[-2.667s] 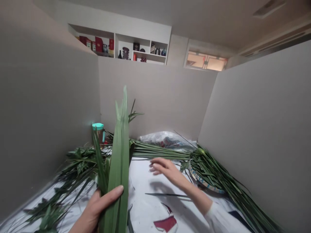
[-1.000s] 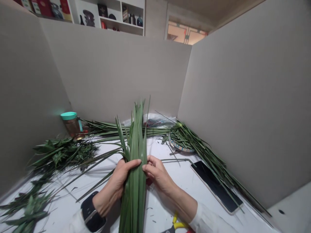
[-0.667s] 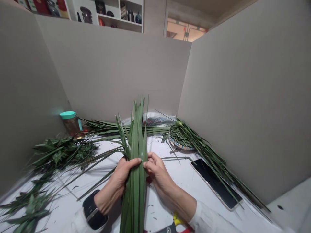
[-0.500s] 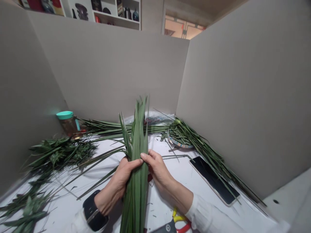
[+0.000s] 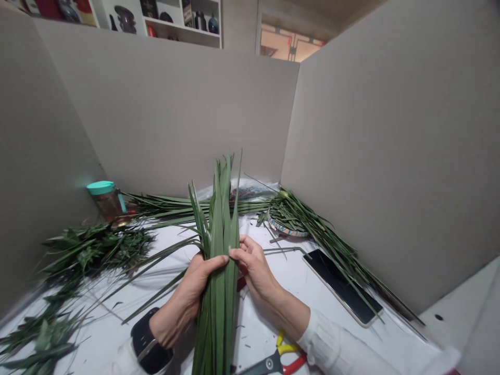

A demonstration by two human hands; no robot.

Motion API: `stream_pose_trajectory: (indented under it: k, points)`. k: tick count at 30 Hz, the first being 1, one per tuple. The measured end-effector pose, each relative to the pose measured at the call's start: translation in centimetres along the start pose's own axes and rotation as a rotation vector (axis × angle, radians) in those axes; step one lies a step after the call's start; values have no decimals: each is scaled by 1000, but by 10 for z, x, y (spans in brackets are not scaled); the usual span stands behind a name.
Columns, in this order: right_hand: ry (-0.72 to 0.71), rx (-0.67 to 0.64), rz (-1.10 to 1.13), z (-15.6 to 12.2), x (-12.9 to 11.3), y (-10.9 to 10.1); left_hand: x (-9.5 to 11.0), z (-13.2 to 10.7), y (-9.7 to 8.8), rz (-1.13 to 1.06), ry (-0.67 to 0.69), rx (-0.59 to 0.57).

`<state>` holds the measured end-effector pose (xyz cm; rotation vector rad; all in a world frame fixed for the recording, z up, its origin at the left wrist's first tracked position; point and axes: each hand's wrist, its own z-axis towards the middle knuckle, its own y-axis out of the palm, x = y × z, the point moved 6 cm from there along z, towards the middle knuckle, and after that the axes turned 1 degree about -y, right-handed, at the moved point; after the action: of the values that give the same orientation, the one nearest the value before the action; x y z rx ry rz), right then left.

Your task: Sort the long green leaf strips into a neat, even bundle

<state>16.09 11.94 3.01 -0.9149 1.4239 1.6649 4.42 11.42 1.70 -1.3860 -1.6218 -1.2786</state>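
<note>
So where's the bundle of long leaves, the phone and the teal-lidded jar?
Long-leaf bundle (image 5: 219, 307): head view, on the blades just below the hands.
Phone (image 5: 341, 286): head view, on its dark screen.
Teal-lidded jar (image 5: 108, 205): head view, on its body under the lid.

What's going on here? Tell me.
A person holds a bundle of long green leaves upright in both hands, the left hand wrapped around it and the right hand pressed against its side. More leaves lie across the white table, with a leafy pile to the left, a teal-lidded jar behind it, and a dark-screened phone and yellow-and-red-handled cutters to the right.
</note>
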Motion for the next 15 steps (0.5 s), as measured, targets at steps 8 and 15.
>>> stream_pose_trajectory:
  k: [8,15]
  points:
    - [94,-78,44,10,12,-6,22,18,14,79,-136,-24]
    - [123,-123,19,8,15,-4,32,40,11,84,-110,18]
